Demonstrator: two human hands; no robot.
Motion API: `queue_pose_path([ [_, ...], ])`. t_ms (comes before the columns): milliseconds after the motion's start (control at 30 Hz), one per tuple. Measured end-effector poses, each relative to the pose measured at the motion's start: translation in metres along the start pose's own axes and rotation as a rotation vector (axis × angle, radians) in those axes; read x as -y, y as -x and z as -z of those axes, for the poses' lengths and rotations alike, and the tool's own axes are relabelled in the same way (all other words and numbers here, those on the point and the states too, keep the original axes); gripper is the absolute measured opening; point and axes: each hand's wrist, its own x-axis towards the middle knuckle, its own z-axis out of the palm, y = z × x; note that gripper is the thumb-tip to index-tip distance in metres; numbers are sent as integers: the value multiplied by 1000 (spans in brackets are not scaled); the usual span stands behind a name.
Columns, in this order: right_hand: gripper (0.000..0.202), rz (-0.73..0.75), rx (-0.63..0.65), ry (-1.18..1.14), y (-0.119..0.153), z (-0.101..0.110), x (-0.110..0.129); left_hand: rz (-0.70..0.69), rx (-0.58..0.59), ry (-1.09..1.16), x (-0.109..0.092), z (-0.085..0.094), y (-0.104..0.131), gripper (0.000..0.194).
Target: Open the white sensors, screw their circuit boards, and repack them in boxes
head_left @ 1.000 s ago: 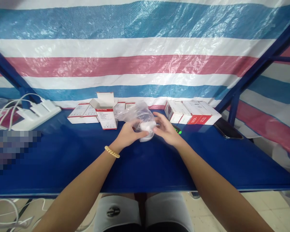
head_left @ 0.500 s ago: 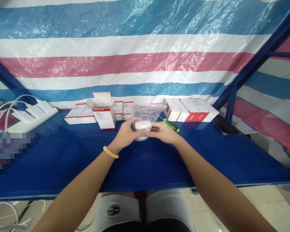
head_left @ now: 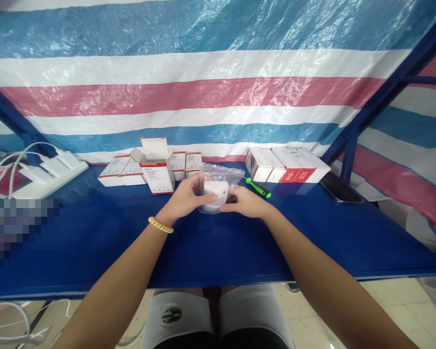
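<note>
Striped sheeting [head_left: 189, 94] behind, blue tabletop [head_left: 218, 252] below. Your left hand [head_left: 184, 198] has thumb and fingers closed on the left side of a clear bag [head_left: 223, 172], a rounded white device [head_left: 215, 191] inside it. Your right hand [head_left: 246, 201] pinches the bag's right side, thumb low, fingers curled. Bag sits centrally, between your hands, above the near half of the tabletop; can't tell if it touches down. Green-and-black screwdriver [head_left: 257, 187] lies just beyond your right hand. Open DETECTOR box [head_left: 158, 177] stands upright to your left, flaps raised. Closed cartons [head_left: 292, 167] line the right rear, phone [head_left: 339, 188] beside them; white power strip [head_left: 54, 179] far left.
</note>
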Motion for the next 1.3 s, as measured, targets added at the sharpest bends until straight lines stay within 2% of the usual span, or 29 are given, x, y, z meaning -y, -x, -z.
queue_pose_path([
  [67, 52, -13, 5, -10, 1, 0, 0, 16, 23, 19, 1, 0, -1, 55],
  [133, 60, -4, -53, -79, 1, -1, 0, 53, 100, -50, 4, 2, -1, 56],
  [267, 44, 17, -120, -101, 0, -3, -1, 66, 221, -286, 10, 7, -1, 56],
  [367, 39, 43, -61, -46, 0, -3, 0, 16, 156, -217, 12, 6, 0, 65],
  [467, 49, 42, -33, -22, 1, -2, 1, -31, 66, -72, 12, 4, 0, 52],
  [567, 58, 36, -50, -53, 1, -2, 0, 5, 120, -101, 12, 5, -2, 41],
  [667, 46, 45, -49, -39, 0, -3, -1, 52, 196, -138, 14, 8, -3, 40],
  [900, 50, -16, 62, -19, -1, -4, -5, 66, 317, -246, 15, 18, -4, 31],
  [1033, 48, -21, 100, 1, -1, -3, -10, -6, 243, -241, 12, 20, -3, 27],
  [1100, 47, -32, 110, 0, -1, -3, -10, -21, 246, -251, 11, 18, -2, 27],
  [1200, 43, -15, 126, -32, -1, -2, -11, 11, 277, -264, 9, 11, -2, 37],
  [1300, 41, -7, 131, -27, -1, -2, -10, 30, 161, -155, 10, 0, -1, 63],
])
